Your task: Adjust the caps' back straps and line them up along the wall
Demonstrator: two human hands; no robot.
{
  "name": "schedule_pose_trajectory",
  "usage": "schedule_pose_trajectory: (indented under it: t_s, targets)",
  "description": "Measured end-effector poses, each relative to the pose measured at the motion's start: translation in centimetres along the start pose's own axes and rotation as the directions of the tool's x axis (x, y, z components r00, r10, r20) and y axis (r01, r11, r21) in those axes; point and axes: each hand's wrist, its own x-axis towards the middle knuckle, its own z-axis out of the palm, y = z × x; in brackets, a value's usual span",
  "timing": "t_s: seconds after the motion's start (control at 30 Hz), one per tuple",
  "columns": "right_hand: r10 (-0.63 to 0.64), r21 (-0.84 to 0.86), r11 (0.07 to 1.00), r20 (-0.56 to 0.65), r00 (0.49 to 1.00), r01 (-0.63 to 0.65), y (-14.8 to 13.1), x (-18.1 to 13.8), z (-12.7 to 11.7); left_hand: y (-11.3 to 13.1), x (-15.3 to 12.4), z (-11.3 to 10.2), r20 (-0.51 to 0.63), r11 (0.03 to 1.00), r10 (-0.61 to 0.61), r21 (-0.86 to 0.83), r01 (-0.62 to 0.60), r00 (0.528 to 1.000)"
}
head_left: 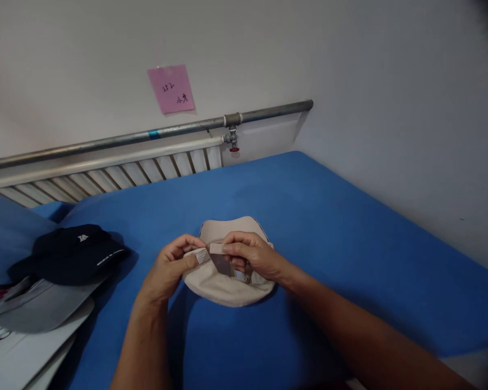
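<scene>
A beige cap (223, 287) lies on the blue table surface (309, 216), its brim pointing away from me. Both my hands work at its back closure. My left hand (168, 268) pinches one end of the beige strap (202, 255) between thumb and fingers. My right hand (252, 254) pinches the other strap end, which overlaps the first in the middle. Part of the cap's rear opening is hidden under my right fingers.
A stack of caps sits at the left edge: a black cap (71, 252) on top, a grey one (36, 311) and a white one (20, 352) below. A radiator (106, 176) and metal pipe (154, 134) run along the wall, with a pink note (171, 88) above.
</scene>
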Motion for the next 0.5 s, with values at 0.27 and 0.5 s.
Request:
schedule_pose_trajectory:
  t_s: [0.27, 0.5]
  targets:
    - [-0.006, -0.024, 1.000, 0.063, 0.998, 0.008, 0.31, 0.15, -0.18, -0.12, 0.09, 0.03, 0.015, 1.000, -0.005, -0.016, 0.005, 1.000]
    - [0.038, -0.037, 0.999, 0.163, 0.986, -0.032, 0.77, 0.30, -0.78, -0.18, 0.20, 0.28, 0.025, 1.000, 0.013, -0.011, -0.013, 1.000]
